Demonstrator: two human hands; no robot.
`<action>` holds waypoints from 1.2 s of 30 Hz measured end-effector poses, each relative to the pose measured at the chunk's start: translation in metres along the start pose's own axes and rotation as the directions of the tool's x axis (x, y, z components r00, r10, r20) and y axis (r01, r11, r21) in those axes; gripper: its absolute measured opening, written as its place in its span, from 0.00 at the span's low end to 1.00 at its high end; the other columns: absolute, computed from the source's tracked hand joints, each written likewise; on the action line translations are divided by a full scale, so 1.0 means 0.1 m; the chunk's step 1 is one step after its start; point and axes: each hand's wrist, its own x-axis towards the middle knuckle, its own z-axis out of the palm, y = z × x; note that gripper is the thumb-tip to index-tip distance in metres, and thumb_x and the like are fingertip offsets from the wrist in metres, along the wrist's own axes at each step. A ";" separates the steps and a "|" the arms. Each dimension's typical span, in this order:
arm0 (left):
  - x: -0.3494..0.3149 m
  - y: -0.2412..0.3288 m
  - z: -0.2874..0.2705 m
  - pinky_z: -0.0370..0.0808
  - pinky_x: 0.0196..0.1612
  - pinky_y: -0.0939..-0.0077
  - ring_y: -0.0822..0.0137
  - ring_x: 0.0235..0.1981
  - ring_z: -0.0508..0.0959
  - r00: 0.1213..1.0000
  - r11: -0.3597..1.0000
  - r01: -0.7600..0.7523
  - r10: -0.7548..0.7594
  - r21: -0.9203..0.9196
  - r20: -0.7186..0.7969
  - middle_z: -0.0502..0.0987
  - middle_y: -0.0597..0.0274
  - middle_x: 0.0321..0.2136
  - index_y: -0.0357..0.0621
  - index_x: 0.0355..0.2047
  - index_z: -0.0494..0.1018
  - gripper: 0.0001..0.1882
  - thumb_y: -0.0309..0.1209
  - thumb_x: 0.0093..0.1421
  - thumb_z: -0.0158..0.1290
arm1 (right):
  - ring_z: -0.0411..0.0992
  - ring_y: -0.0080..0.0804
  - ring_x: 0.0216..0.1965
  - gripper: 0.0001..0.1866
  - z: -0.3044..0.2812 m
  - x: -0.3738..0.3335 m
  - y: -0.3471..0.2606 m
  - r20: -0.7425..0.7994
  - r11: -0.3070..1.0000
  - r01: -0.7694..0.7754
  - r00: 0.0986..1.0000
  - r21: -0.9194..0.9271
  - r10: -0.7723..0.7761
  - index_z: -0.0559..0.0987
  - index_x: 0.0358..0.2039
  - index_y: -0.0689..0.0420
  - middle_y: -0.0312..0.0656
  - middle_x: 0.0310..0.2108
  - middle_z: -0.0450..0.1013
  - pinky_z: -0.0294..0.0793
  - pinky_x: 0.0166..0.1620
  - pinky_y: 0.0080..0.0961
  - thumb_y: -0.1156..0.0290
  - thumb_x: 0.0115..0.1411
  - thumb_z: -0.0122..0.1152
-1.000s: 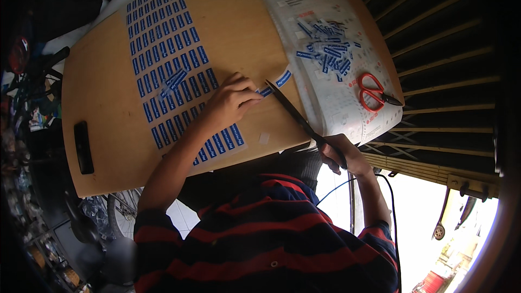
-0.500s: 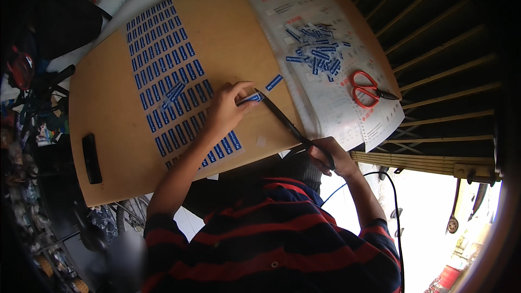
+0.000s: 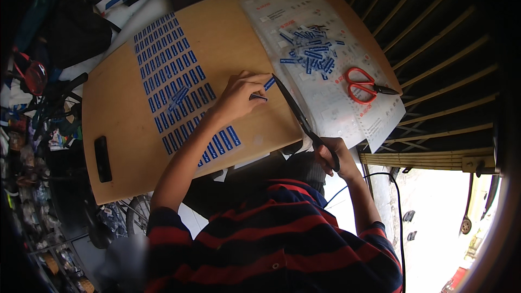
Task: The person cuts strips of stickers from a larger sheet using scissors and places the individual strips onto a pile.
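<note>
My left hand (image 3: 241, 95) is over the middle of the board, its fingers pinched on a small blue label (image 3: 259, 97). A second blue label (image 3: 269, 83) is at its fingertips; whether it is lifted off the board I cannot tell. In my right hand (image 3: 335, 157), at the near edge, are long black scissors (image 3: 301, 118). Their blades point away from me, tips beside the second label. Left of my hands lies a sheet of blue labels (image 3: 173, 68) in rows, partly covered by my left forearm. A few loose labels (image 3: 178, 97) rest on that sheet.
Clear plastic over printed paper (image 3: 260, 13) covers the board's right side, bearing a pile of cut blue labels (image 3: 315, 51). Red-handled scissors (image 3: 362, 86) lie near the right edge. A black phone-like object (image 3: 102, 158) lies at the left. Slatted metal bars (image 3: 434, 38) stand beyond.
My left hand has moved forward to the label that lay on the board, and its fingertips now meet it. The scissors in my right hand have shifted slightly. The whole view has turned a little.
</note>
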 end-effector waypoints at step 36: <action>0.01 -0.18 -0.18 0.74 0.44 0.69 0.62 0.39 0.75 0.974 0.995 0.004 0.019 -0.100 0.227 0.80 0.64 0.34 0.40 0.34 0.83 0.10 0.25 0.50 0.65 | 0.60 0.15 0.08 0.33 0.03 -0.19 0.11 -0.024 0.998 0.017 1.000 0.060 -0.016 0.73 0.23 0.60 0.31 0.11 0.63 0.54 0.11 0.14 0.38 0.60 0.60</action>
